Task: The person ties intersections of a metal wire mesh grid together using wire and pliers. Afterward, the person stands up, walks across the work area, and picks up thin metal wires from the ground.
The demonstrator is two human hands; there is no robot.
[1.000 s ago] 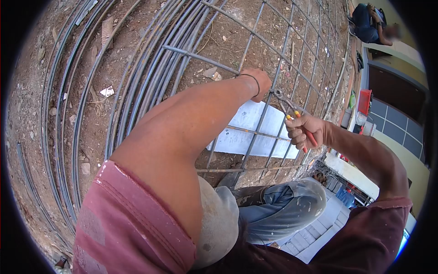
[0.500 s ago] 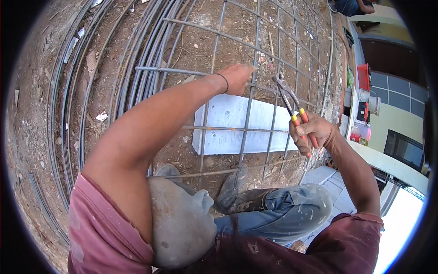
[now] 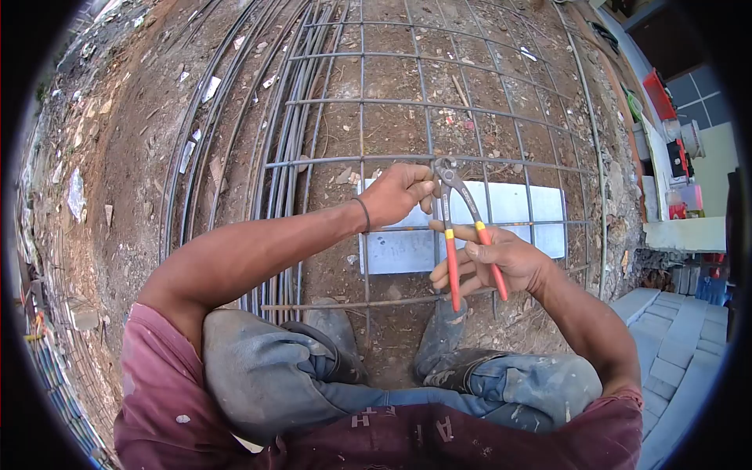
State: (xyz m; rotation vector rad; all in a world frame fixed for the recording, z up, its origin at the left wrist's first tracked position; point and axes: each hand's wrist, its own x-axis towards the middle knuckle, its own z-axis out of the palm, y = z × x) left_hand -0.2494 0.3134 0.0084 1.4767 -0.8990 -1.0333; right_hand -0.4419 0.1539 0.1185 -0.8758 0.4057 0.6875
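A pair of end-cutting nippers (image 3: 471, 200) with red and yellow handles is in my right hand (image 3: 507, 262). The handles stand spread apart, with my fingers loosely about them. Their head is at a bar crossing of the steel rebar mesh (image 3: 362, 103), right beside my left hand's fingertips. My left hand (image 3: 398, 194) is closed in a pinch at that crossing; whatever lies between its fingers is too small to make out. Beneath the mesh is a white rectangular block (image 3: 399, 254), partly covered by the bars and my hands.
Loose long steel rods (image 3: 286, 141) lie bundled along the mesh's left side. My boots (image 3: 442, 333) are at its near edge. Grey paving blocks (image 3: 666, 337) are at the lower right, and a red container (image 3: 659, 94) stands at the upper right. Scraps litter the dirt.
The nippers have moved left with my right hand, bringing their head up to my left fingertips. Their handles have spread wider. The camera view has shifted and turned.
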